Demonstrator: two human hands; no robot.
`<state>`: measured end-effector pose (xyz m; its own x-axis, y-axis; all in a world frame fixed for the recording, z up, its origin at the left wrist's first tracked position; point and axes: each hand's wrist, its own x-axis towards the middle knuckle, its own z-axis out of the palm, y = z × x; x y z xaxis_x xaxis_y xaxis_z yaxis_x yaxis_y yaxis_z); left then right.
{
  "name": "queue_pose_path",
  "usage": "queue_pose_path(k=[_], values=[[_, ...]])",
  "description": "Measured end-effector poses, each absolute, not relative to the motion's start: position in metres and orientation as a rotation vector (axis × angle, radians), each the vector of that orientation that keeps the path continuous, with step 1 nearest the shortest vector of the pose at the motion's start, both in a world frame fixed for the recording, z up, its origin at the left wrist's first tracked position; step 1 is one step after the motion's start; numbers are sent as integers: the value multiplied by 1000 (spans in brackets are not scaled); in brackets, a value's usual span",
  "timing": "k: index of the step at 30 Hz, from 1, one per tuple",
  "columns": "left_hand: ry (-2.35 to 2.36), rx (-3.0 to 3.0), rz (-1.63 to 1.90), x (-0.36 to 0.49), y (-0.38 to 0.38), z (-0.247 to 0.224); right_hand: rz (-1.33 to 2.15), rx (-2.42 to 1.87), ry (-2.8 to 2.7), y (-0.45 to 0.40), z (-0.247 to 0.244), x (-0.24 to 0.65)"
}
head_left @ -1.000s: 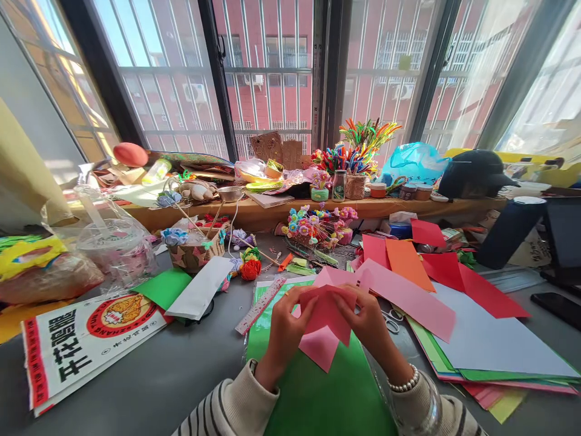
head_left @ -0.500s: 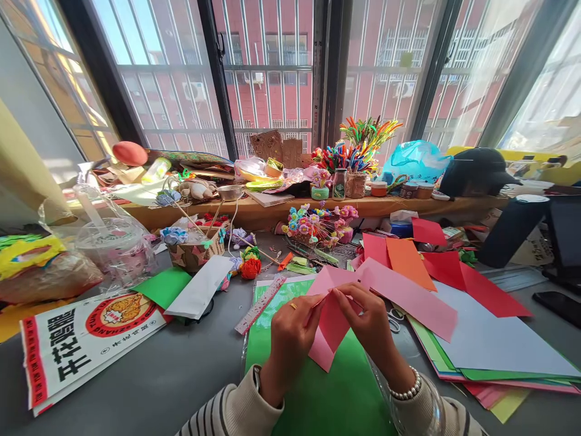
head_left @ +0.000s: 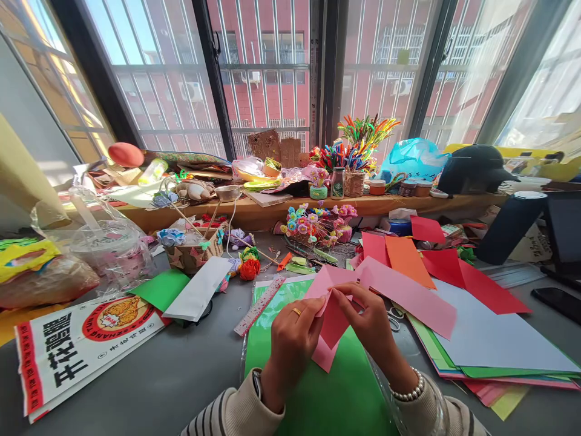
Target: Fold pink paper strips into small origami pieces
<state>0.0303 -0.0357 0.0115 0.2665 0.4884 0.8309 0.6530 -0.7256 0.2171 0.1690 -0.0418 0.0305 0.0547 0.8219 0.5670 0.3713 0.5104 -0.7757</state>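
Note:
Both hands meet over a green sheet (head_left: 308,393) on the desk, pinching a creased piece of pink paper (head_left: 334,330). My left hand (head_left: 295,345), with a ring on one finger, grips the paper's near-left edge between thumb and forefinger. My right hand (head_left: 370,327) pinches the same paper close by, fingertips almost touching those of the left. Part of the paper hangs down between the hands, and part is hidden behind the fingers. A pink paper strip (head_left: 408,297) lies just beyond my right hand, with scissors (head_left: 396,318) beside it.
To the left of the green sheet is a ruler (head_left: 259,306). Stacked coloured paper (head_left: 508,339) covers the right side. A printed paper bag (head_left: 91,351) lies at left, near a plastic drink cup (head_left: 111,248). Handmade flowers (head_left: 313,224) stand at the back.
My left hand has turned slightly, bringing its ring more into view, and the pink paper's upper left part has shifted with it. My right hand keeps nearly the same place.

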Motion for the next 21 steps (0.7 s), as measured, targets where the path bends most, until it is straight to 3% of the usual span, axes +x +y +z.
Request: queue_pose_path(k=[11, 16, 21], values=[[-1070, -2378, -1427, 31, -36, 12, 579, -1086, -1503, -44, 35, 169], [-1383, -2460, -1494, 34, -37, 18, 616, -1133, -1502, -42, 32, 170], [-1272, -2431, -1311, 35, -37, 15, 507, -1107, -1532, -40, 26, 167]])
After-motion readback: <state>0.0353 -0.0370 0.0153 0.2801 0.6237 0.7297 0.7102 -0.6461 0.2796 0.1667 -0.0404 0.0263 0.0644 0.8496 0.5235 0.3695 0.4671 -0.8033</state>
